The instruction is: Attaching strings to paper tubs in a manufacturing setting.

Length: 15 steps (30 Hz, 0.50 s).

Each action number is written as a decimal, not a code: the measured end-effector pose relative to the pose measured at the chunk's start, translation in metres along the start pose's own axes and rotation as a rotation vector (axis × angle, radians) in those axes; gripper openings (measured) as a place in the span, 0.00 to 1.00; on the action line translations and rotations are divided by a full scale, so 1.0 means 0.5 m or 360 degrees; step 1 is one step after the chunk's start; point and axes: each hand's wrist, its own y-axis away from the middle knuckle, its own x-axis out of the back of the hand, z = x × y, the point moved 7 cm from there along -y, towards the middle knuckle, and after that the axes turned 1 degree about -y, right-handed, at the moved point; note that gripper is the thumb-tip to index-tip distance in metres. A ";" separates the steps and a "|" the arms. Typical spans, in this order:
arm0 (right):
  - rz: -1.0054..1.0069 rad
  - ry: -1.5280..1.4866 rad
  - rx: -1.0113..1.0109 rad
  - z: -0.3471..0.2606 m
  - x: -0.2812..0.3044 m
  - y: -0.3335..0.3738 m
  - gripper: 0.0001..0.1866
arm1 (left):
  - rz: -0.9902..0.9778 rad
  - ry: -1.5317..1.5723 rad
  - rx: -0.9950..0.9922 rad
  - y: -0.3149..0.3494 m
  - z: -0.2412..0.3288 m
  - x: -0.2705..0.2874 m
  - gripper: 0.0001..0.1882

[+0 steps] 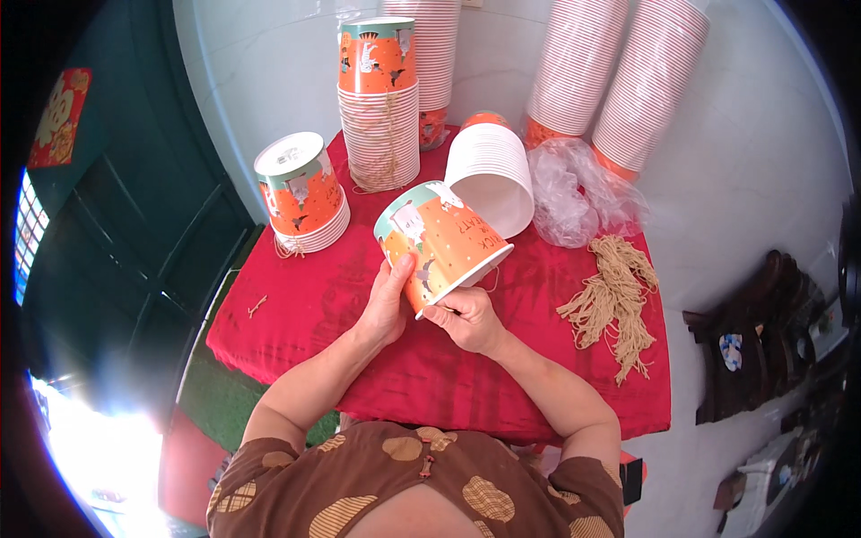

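Observation:
An orange paper bucket (448, 238) with a green band and printed figures is tilted between my hands over the table, its white rim facing down and to the right. My left hand (387, 300) grips its side, thumb on the printed wall. At the rim, my right hand (470, 321) pinches the edge, with some fingers hidden inside the opening. A thin strand of twine (494, 280) shows beside the right hand. Just behind lies a stack of white-walled buckets (489, 170) on its side, its opening toward me.
A red cloth covers the table (296, 332). A short bucket stack (300, 193) and a taller twine-tied stack (378, 134) stand upside down at left. Plastic-wrapped stacks (578, 67) lean on the wall. A clear plastic bag (569, 202) and a twine bundle (614, 300) lie right.

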 end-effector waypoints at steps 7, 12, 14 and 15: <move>0.0211 0.0364 0.0088 -0.018 0.011 -0.004 0.11 | 0.0153 0.0042 -0.0208 0.001 0.025 -0.002 0.39; 0.0311 0.0464 -0.0020 -0.019 0.008 -0.001 0.09 | 0.0411 -0.0143 -0.0535 0.015 0.051 0.019 0.38; 0.0399 0.0580 -0.0016 -0.021 0.010 0.003 0.09 | 0.0439 -0.0248 -0.0671 0.023 0.066 0.016 0.38; 0.0401 0.0580 -0.0018 -0.021 0.008 0.003 0.09 | 0.0438 -0.0248 -0.0669 0.024 0.067 0.012 0.38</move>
